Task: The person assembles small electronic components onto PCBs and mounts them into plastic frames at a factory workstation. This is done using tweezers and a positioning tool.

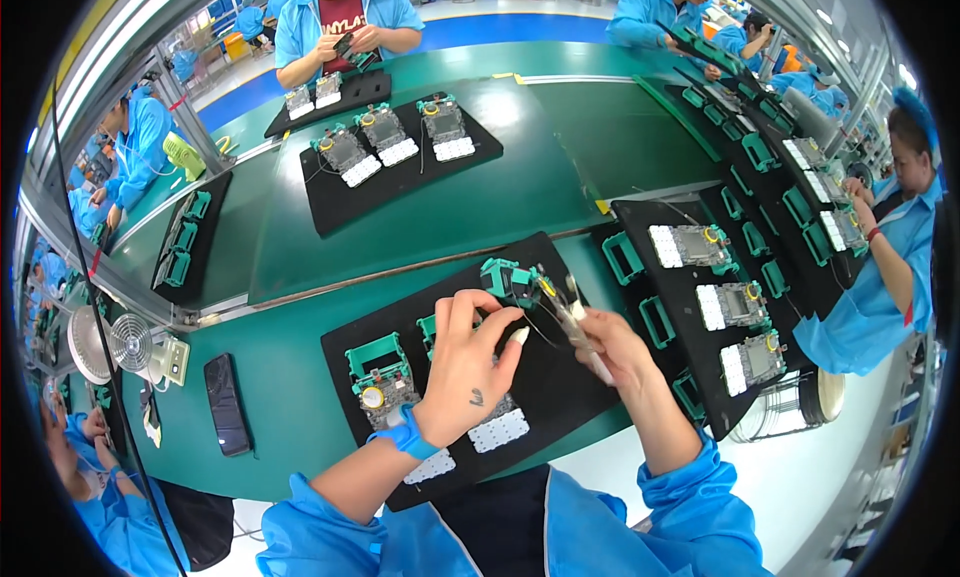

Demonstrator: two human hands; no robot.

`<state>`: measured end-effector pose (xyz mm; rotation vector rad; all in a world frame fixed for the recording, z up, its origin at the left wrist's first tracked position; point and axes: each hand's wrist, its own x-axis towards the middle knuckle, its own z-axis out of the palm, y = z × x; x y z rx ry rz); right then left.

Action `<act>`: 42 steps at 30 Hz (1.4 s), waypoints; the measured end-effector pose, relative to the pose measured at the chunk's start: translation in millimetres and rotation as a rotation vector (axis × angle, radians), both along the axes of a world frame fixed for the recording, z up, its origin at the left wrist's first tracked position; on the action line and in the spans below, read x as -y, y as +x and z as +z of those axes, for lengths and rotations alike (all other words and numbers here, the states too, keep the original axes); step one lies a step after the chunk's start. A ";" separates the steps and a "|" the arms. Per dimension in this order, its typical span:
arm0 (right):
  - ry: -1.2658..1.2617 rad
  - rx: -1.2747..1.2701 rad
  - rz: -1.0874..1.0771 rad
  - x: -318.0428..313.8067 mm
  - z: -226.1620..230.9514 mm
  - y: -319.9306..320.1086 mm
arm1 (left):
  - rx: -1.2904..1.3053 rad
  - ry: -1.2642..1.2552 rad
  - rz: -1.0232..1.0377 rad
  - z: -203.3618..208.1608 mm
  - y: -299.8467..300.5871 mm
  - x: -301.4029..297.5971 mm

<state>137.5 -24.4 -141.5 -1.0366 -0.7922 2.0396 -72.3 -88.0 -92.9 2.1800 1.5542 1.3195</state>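
My right hand [612, 349] grips a circuit board [572, 322], tilted nearly edge-on above the black mat [545, 397]. A green plastic frame [507, 281] sits at the board's far left end; whether it is joined to the board cannot be made out. With thumb and index finger bent toward each other, my left hand [468, 362] pinches at a thin wire [543, 329] beside the board. Below it, on the mat, lies a circuit board with a white keypad [498, 430], partly covered by this hand. Left of my wrist is another board [388, 397] with a green frame [378, 357].
A phone [228, 405] and small fans [135, 345] are on the left. More boards lie on a black mat [690, 307] at right and a far mat [400, 172]. Co-workers sit across [350, 27] and at right [885, 237]. A metal-edged ledge [370, 277] crosses the bench.
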 end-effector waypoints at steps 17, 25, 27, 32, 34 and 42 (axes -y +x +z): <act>-0.101 -0.137 -0.024 18.5 3.4 20.0 | -0.008 -0.021 -0.267 23.5 9.5 -15.2; -0.042 -0.077 -0.054 26.3 7.2 17.6 | -0.254 0.222 -0.281 -3.6 -1.6 -23.0; 0.001 -0.005 -0.142 31.7 12.9 7.8 | -0.117 0.119 -0.260 -5.7 -7.2 -24.0; 0.420 0.379 -0.314 42.0 -6.9 -4.6 | 0.005 -0.001 -0.259 -16.3 -6.1 -20.1; 0.579 0.605 -0.306 47.0 -10.7 -9.0 | 0.015 0.005 -0.267 -19.7 -0.8 -20.3; 1.305 0.873 -0.176 42.5 7.0 -10.0 | -0.022 -0.158 -0.301 -20.7 7.4 -21.6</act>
